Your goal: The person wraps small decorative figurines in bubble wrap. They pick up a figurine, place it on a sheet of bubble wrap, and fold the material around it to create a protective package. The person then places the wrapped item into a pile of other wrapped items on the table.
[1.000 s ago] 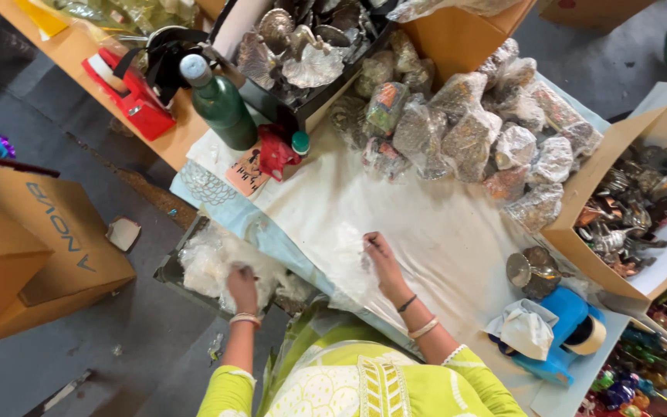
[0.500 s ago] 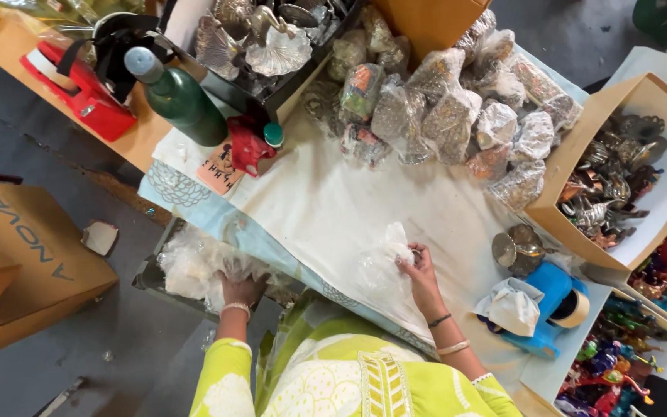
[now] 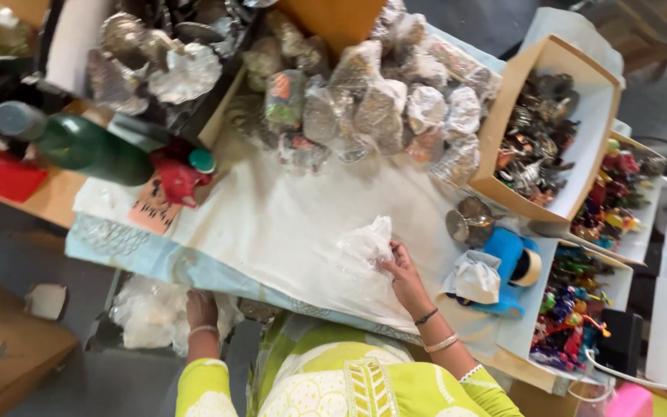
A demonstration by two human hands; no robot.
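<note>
My right hand (image 3: 404, 272) rests on the white cloth (image 3: 272, 224) that covers the table and grips a crumpled clear plastic bag (image 3: 360, 245) lying there. My left hand (image 3: 201, 309) is down below the table's near edge, against a heap of clear plastic bags (image 3: 148, 315) in a tray; whether it holds one I cannot tell. Both wrists wear bangles, and my sleeves are light green.
Several small bagged metal items (image 3: 384, 108) are piled at the far side. A cardboard box of metal figurines (image 3: 538, 131) and trays of colourful figurines (image 3: 604, 201) stand at the right. A green bottle (image 3: 79, 143), a red figurine (image 3: 179, 176), a blue tape dispenser (image 3: 507, 266) and small metal bowls (image 3: 468, 216) lie around.
My right hand has brought a clear bag onto the cloth and shifted right with it. My left hand stays low at the bag heap. The camera view has shifted to the right.
</note>
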